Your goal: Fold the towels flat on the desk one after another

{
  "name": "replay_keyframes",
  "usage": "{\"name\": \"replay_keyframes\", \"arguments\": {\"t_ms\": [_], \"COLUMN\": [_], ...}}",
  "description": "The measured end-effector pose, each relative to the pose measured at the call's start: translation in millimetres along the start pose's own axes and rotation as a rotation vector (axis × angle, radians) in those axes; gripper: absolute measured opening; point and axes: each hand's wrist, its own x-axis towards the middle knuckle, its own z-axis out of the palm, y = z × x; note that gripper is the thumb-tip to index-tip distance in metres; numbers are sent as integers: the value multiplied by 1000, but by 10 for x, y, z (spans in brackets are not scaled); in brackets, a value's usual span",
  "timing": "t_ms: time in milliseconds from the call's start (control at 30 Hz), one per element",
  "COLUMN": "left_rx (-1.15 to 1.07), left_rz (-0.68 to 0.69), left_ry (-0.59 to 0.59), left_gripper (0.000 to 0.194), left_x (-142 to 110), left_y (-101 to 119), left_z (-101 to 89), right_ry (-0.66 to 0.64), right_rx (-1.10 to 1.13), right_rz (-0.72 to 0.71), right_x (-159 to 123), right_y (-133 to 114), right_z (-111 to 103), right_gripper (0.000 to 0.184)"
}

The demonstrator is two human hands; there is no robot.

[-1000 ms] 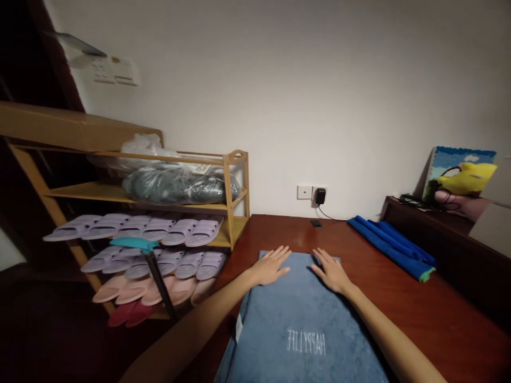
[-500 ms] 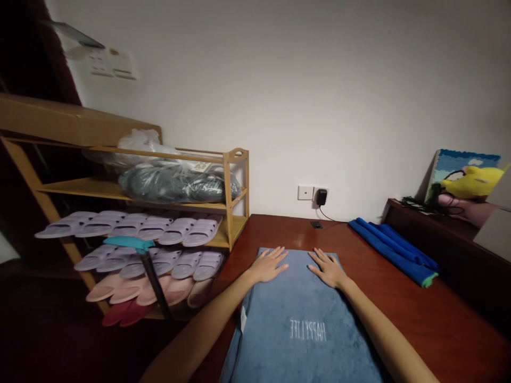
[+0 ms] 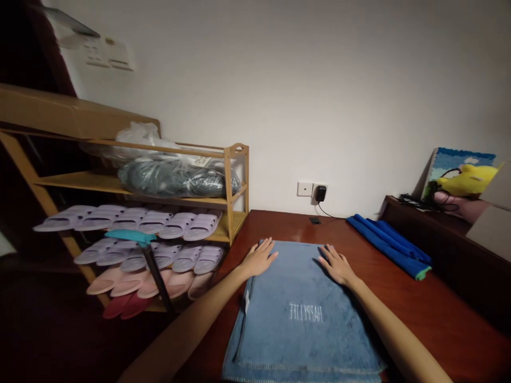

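Observation:
A folded blue towel lies flat on the reddish-brown wooden table, with white "HAPPY LIFE" lettering that reads mirrored. Stitched edges show at its near end, and a small white tag sticks out on its left side. My left hand rests on the towel's far left corner, fingers stretched forward. On the far right corner lies my right hand, its fingers spread and palm down. Neither hand grips anything.
Darker blue rolled cloths with a green edge lie at the right. To the left, a wooden rack holds several slippers and a plastic-wrapped bundle. A teal-topped handle stands before it. A black plug sits in the wall socket.
My hands have moved apart, the left one outward to the left and the right one outward to the right. The view has tilted down slightly, showing the towel's near edge.

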Motion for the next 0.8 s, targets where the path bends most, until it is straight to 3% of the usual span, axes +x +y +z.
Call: {"name": "replay_keyframes", "arguments": {"t_ms": [233, 400, 600, 800], "left_rx": [10, 2, -18, 8], "left_rz": [-40, 3, 139, 146], "left_ry": [-56, -29, -185, -108], "left_gripper": [71, 65, 81, 72], "left_x": [-128, -210, -399, -477], "left_y": [-45, 94, 205, 243], "left_z": [22, -97, -125, -177], "right_ry": [-3, 26, -125, -101], "right_rx": [-62, -46, 3, -3], "right_rz": [21, 8, -121, -132], "right_x": [-91, -250, -608, -785], "right_y": [66, -157, -447, -537], "right_z": [20, -105, -70, -176], "right_gripper": [74, 72, 75, 74]}}
